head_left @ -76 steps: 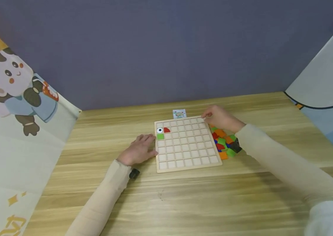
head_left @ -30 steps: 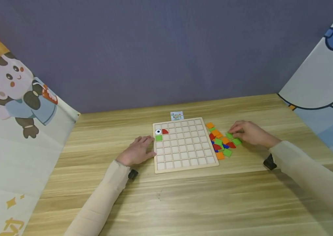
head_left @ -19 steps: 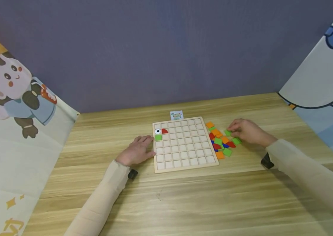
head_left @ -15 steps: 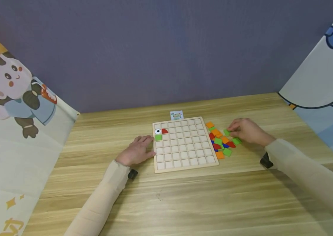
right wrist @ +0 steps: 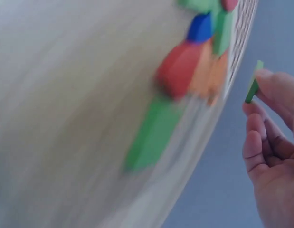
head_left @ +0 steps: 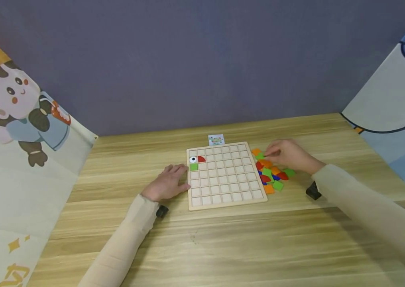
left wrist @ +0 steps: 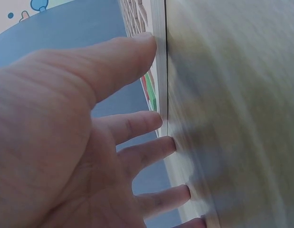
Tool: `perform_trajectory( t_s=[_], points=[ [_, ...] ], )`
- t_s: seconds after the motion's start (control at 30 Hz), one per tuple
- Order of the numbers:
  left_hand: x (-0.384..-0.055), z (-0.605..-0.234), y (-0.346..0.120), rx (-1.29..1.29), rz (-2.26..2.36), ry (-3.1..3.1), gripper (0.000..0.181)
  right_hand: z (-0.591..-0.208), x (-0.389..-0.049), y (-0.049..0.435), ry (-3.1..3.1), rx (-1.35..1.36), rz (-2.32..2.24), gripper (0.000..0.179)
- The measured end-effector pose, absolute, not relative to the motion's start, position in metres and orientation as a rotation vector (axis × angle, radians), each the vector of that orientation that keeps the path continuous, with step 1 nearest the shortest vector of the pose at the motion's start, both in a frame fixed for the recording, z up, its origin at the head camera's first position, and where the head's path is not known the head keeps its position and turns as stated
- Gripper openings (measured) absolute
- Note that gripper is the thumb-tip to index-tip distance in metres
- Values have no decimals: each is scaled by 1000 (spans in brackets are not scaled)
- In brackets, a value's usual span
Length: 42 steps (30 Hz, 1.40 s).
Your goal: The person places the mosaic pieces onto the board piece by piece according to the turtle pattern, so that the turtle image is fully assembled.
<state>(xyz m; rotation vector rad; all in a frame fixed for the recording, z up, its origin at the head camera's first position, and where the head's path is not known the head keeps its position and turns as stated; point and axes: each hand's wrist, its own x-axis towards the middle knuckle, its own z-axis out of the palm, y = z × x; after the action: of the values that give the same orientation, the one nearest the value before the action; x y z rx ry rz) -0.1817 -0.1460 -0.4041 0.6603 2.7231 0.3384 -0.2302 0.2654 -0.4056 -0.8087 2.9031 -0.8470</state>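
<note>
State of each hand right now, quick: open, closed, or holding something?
Left hand: open, fingers spread, at the board's edge.
Right hand: closed, holding a green tile in a pinch.

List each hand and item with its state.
Board: lying flat, partly filled
Eye piece: seated in the board, face up
Left hand: fingers spread, at board's left edge
Right hand: pinching a green tile
Held green tile: not set in the board
Loose pieces: heaped, overlapping, right of the board
Picture card: lying flat, picture up
</note>
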Motion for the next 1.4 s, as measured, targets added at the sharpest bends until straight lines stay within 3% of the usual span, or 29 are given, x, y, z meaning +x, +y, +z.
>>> perform_trajectory(
  t_s=[0.77, 1.07, 1.4],
  points=[
    [-184, -404, -143, 652, 306, 2723, 69, -401, -244, 152, 2649, -1084, -925, 11],
    [-185, -405, -142, 634, 304, 2729, 69, -407, -252, 95, 2618, -1060, -903, 8],
    [-185, -404, -142, 621, 292, 2723, 70, -415, -256, 78, 2657, -1027, -861, 4]
  ],
)
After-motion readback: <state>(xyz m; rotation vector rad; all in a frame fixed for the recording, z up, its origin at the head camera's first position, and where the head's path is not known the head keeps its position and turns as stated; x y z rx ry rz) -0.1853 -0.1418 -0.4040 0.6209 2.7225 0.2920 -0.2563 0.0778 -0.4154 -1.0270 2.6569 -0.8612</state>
